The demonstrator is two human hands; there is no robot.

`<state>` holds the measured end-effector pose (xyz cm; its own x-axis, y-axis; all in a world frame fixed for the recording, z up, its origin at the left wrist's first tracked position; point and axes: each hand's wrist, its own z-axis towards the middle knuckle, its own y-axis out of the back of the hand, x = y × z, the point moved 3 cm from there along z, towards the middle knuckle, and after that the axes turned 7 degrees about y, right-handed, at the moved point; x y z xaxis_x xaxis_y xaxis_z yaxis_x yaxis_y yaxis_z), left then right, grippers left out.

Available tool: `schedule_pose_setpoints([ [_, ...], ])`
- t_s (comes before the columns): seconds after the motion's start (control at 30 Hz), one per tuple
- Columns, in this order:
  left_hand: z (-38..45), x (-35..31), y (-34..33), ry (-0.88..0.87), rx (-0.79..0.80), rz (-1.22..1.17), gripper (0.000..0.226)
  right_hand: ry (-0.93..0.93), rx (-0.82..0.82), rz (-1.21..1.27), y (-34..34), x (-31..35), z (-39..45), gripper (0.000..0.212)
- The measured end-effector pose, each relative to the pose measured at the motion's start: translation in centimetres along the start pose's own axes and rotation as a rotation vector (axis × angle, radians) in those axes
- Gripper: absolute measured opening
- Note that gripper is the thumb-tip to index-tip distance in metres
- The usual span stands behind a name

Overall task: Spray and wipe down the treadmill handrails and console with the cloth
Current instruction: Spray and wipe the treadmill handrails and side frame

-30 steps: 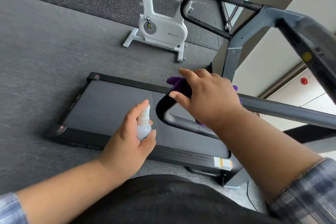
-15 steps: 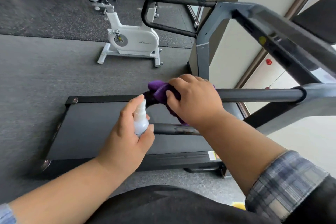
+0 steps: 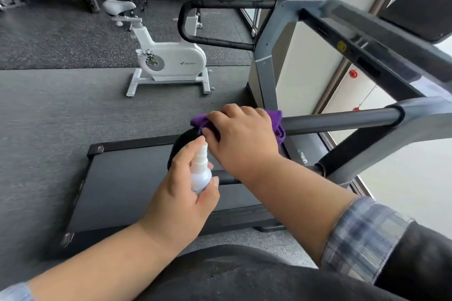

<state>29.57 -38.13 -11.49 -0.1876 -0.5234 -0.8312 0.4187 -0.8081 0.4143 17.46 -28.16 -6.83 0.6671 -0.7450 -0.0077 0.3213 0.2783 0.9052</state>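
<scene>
The white exercise bike [image 3: 168,61] reads "MERACH"; writing on the treadmill deck [image 3: 137,183] is too blurred to read; one purple cloth [image 3: 275,124], one spray bottle [image 3: 201,171], two handrails; the right hand [image 3: 241,134] presses the cloth around the near handrail [image 3: 340,120], fingers curled over it; the left hand [image 3: 181,200] grips the bottle, forefinger on its nozzle; grey carpet floor [image 3: 49,117], speckled rubber matting beyond

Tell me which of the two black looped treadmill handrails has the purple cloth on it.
The near black looped handrail, where the right hand presses the purple cloth against it. The far black looped handrail, closer to the white exercise bike, is bare.
</scene>
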Motion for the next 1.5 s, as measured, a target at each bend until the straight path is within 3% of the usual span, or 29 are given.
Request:
schedule_pose_setpoints([
  [0.27,-0.9,-1.2,-1.9,-0.070,0.128,0.040,0.062,0.121,-0.048,0.095,0.7,-3.3,-1.8,0.044],
  [0.4,-0.6,-1.1,-1.2,-0.064,0.091,0.048,0.062,0.076,-0.061,0.084,0.4,-2.0,-1.6,0.038],
  [0.57,0.5,-1.5,-0.5,-0.103,-0.014,0.060,0.060,0.160,0.030,0.102,-0.3,1.0,0.1,0.042],
  [0.7,1.0,-1.5,-0.9,-0.091,-0.002,0.006,0.056,0.206,0.046,0.093,-0.3,-0.1,0.1,0.044],
  [1.03,2.2,-3.2,-5.9,-0.086,0.098,0.063,0.054,-0.071,-0.137,0.105,3.1,-15.8,-5.3,0.033],
  [1.2,2.2,-4.2,-7.7,-0.083,0.118,0.098,0.053,-0.177,-0.128,0.066,2.7,-15.5,-5.2,0.029],
  [1.37,2.5,-7.0,-10.8,-0.086,0.057,0.110,0.057,0.064,0.007,0.114,1.6,-10.9,-3.4,0.036],
  [1.5,2.5,-8.6,-14.0,-0.103,0.055,0.091,0.055,0.195,0.071,0.131,2.2,-13.5,-3.6,0.046],
])
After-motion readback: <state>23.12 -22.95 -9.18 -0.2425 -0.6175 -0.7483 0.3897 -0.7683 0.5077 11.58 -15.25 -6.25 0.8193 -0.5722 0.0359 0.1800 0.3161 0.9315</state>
